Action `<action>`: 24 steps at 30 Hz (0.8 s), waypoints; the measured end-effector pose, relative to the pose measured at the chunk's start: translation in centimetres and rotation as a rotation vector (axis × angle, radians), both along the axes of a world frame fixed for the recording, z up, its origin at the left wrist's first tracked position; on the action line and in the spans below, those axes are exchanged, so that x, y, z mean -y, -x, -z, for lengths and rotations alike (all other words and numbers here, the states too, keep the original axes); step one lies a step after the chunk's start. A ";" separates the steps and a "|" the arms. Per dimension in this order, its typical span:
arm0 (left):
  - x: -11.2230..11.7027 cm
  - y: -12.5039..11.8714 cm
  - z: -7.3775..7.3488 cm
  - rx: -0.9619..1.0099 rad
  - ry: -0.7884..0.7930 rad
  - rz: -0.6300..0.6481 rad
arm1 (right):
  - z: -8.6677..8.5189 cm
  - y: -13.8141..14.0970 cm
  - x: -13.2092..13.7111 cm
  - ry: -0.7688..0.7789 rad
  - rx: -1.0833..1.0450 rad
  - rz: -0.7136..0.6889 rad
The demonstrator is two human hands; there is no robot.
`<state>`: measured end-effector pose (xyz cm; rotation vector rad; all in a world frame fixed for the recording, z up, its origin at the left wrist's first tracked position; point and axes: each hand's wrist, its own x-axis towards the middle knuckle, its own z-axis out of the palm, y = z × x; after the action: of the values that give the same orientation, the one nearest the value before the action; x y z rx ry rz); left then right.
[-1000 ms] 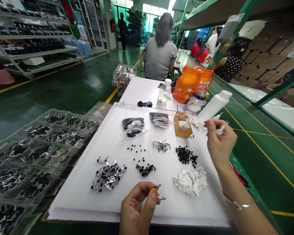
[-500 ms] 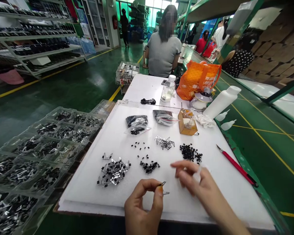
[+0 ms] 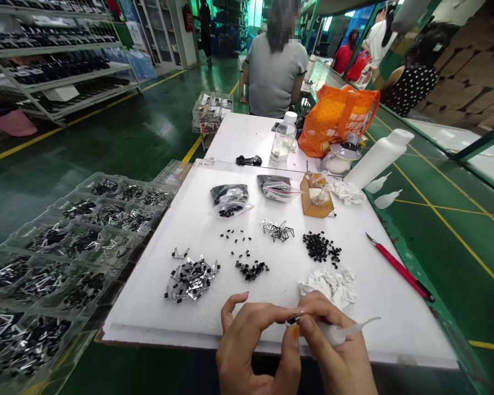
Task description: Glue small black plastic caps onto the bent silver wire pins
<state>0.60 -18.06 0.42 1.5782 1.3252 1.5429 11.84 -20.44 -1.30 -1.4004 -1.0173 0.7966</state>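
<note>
My left hand pinches a small metal clip part between thumb and fingers at the near edge of the white board. My right hand meets it there, fingers closed round a small clear squeeze dropper whose nozzle points right. On the board lie a pile of assembled clips, small black pieces, a second black heap, bent wire clips and crumpled white paper.
A red-handled knife lies at the board's right edge. Clear trays of parts fill the left. Behind are a cardboard box, two bags, a white bottle, an orange bag and seated people.
My right hand came from the far right of the board down to my left hand, bringing the dropper with it. My left hand stayed low with the clip.
</note>
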 end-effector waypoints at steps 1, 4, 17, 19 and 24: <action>0.0 0.0 0.0 -0.009 -0.009 0.007 | -0.1 0.1 0.0 0.000 0.002 0.014; 0.2 0.1 0.4 -0.017 -0.011 0.022 | -0.4 0.1 -0.1 -0.003 0.012 0.027; -1.0 1.8 -0.1 0.460 0.755 0.260 | 0.8 -12.1 -2.0 0.399 0.588 0.205; -1.2 1.8 0.1 0.568 0.814 0.264 | 1.0 -14.0 -2.9 0.457 0.690 0.087; -1.6 1.6 -0.1 0.628 0.849 0.218 | 1.5 -14.3 -3.8 0.442 0.721 -0.033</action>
<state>-1.01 -16.51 0.53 0.6080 1.1466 0.9880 26.17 -16.63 -2.81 -2.1400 -1.4653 0.5569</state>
